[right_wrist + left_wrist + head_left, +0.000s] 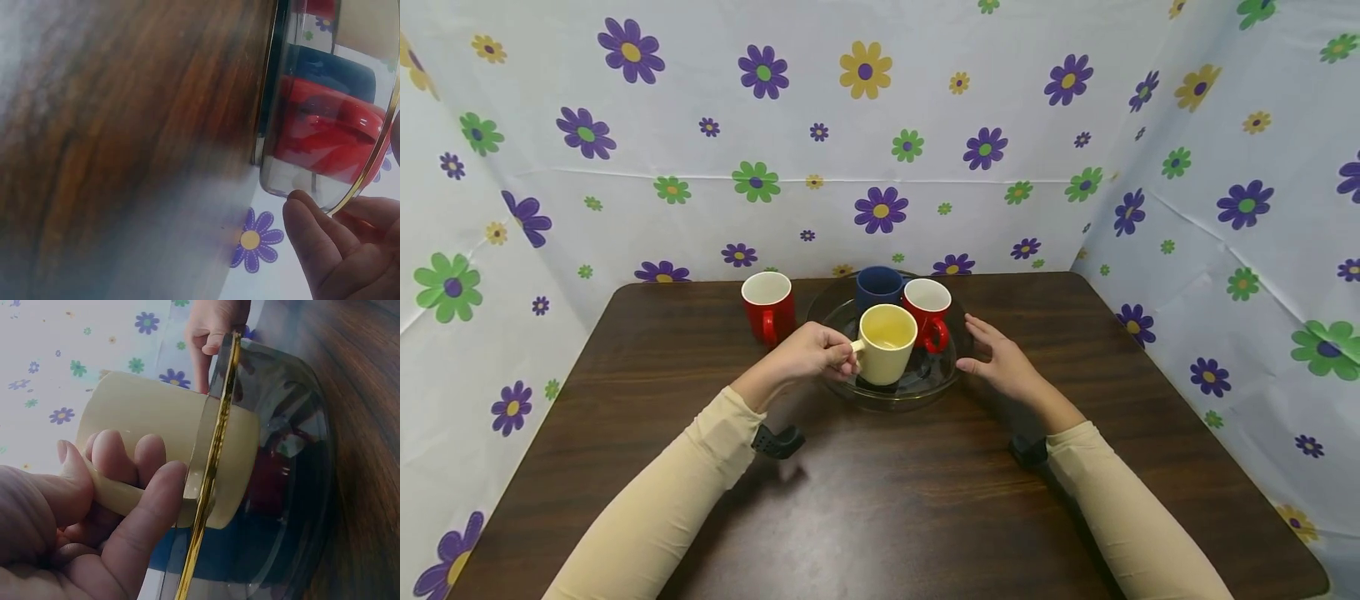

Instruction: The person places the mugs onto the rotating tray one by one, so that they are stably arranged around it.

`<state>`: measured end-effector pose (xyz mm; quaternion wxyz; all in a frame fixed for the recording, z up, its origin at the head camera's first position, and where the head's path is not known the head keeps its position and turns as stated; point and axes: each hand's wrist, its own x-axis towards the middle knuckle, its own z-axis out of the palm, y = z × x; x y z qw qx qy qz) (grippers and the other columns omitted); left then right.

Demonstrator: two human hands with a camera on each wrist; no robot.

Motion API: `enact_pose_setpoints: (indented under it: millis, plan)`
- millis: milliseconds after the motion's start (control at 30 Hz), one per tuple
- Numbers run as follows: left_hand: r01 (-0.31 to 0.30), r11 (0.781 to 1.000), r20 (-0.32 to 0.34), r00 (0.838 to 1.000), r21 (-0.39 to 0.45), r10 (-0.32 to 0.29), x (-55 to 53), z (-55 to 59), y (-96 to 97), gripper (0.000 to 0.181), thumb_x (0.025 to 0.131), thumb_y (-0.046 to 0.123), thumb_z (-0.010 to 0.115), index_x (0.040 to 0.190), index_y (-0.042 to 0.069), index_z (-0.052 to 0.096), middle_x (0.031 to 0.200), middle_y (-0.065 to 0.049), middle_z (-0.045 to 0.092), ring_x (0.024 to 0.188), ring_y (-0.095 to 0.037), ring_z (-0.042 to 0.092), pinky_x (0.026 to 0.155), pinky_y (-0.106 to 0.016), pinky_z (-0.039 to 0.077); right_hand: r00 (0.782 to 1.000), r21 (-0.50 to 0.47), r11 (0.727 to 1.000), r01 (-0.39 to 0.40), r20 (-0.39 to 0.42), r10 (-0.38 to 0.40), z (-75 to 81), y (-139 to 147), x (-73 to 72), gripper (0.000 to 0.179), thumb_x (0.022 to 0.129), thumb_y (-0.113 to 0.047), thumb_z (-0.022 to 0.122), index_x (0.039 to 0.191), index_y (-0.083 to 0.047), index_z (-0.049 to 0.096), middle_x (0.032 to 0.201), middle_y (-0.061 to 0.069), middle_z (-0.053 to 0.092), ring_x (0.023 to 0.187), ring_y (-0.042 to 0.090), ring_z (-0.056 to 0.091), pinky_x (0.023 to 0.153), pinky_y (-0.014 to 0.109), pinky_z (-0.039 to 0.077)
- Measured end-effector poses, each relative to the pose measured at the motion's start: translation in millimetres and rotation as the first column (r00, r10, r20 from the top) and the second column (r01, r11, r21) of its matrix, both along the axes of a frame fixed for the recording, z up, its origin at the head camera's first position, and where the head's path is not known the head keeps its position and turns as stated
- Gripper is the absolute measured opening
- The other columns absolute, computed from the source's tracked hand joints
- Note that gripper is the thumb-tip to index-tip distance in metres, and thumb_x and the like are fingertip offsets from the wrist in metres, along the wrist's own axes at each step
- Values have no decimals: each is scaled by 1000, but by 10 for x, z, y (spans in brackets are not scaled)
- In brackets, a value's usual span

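With its thumb and fingers, my left hand (816,352) grips the handle of a pale yellow mug (886,358). That mug is upright in a clear glass dish (891,405) with a gold rim (220,428); whether its base touches the dish's bottom I cannot tell. Behind it in the dish are a dark blue mug (878,283) and a red mug (927,298) with a white inside, its handle facing front right. My right hand (1009,367) is at the dish's right edge, fingers and thumb apart, fingertips (299,206) at the glass wall.
Left of the dish, on the dark wooden table (880,500), stands a second red mug (767,310) with a white inside. A white cloth (820,100) printed with flowers hangs along the table's back and sides.
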<state>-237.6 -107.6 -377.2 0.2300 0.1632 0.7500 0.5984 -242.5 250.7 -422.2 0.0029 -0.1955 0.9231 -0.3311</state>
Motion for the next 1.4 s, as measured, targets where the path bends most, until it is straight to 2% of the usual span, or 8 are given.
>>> enact_pose_setpoints:
  millis: [233, 400, 700, 833, 967, 1100, 1300, 1400]
  plan:
    - [-10, 999, 31, 999, -46, 11, -34, -4, 82, 19, 101, 0, 58, 93, -12, 69, 88, -25, 71, 69, -17, 66, 76, -37, 62, 1000, 25, 1000, 3, -17, -3, -4, -9, 10, 80, 91, -26, 76, 151, 9, 37, 163, 20, 29, 140, 45, 42, 109, 56, 41]
    - [-9, 997, 30, 999, -83, 11, -73, -10, 138, 19, 101, 1, 59, 93, -11, 70, 92, -30, 69, 70, -19, 67, 78, -40, 62, 1000, 13, 1000, 0, -24, 0, 4, -6, 13, 79, 91, -25, 76, 151, 8, 37, 164, 19, 29, 137, 45, 47, 106, 54, 44]
    - [5, 997, 28, 1000, -81, -2, -135, -64, 201, 19, 101, 0, 58, 93, -13, 69, 79, -18, 70, 68, -17, 66, 78, -42, 61, 999, 3, 1000, -16, -29, 16, 10, 2, -2, 79, 92, -27, 75, 151, 10, 37, 163, 19, 29, 137, 45, 47, 106, 53, 45]
    - [8, 993, 4, 1000, -117, -8, -134, -56, 213, 20, 102, 2, 57, 92, -11, 70, 84, -23, 71, 70, -18, 66, 82, -46, 61, 1000, 0, 1000, -22, -9, 22, 18, 15, -11, 79, 92, -27, 75, 151, 10, 37, 164, 19, 28, 137, 45, 47, 106, 54, 45]
    - [8, 982, -58, 998, -189, -19, -124, -46, 208, 21, 102, 5, 59, 91, -6, 73, 85, -20, 73, 72, -20, 64, 74, -35, 61, 999, -21, 999, -45, -1, 45, 45, 46, -47, 74, 91, -18, 76, 149, 11, 39, 161, 22, 31, 135, 47, 47, 106, 56, 44]
    - [27, 973, -101, 994, -230, -52, -118, -53, 205, 20, 101, 5, 60, 90, -4, 74, 78, -13, 73, 69, -18, 61, 64, -24, 54, 997, 7, 997, -80, -20, 80, 77, 90, -109, 71, 88, -9, 77, 146, 12, 42, 156, 28, 36, 132, 49, 50, 105, 57, 44]
    - [38, 976, -106, 992, -214, -63, -130, -69, 197, 21, 101, 3, 59, 89, -5, 74, 75, -10, 71, 69, -17, 60, 63, -23, 53, 992, 26, 993, -117, 47, 116, 173, 94, -190, 80, 88, -8, 77, 153, 10, 33, 162, 28, 24, 138, 50, 42, 107, 59, 42]
    - [67, 975, -102, 991, -213, -91, -128, -72, 185, 20, 101, 2, 59, 90, -6, 73, 74, -9, 70, 70, -17, 60, 64, -23, 53, 989, 55, 991, -121, 94, 115, 201, 96, -216, 81, 90, -9, 76, 155, 7, 30, 165, 25, 21, 144, 48, 34, 112, 60, 34]
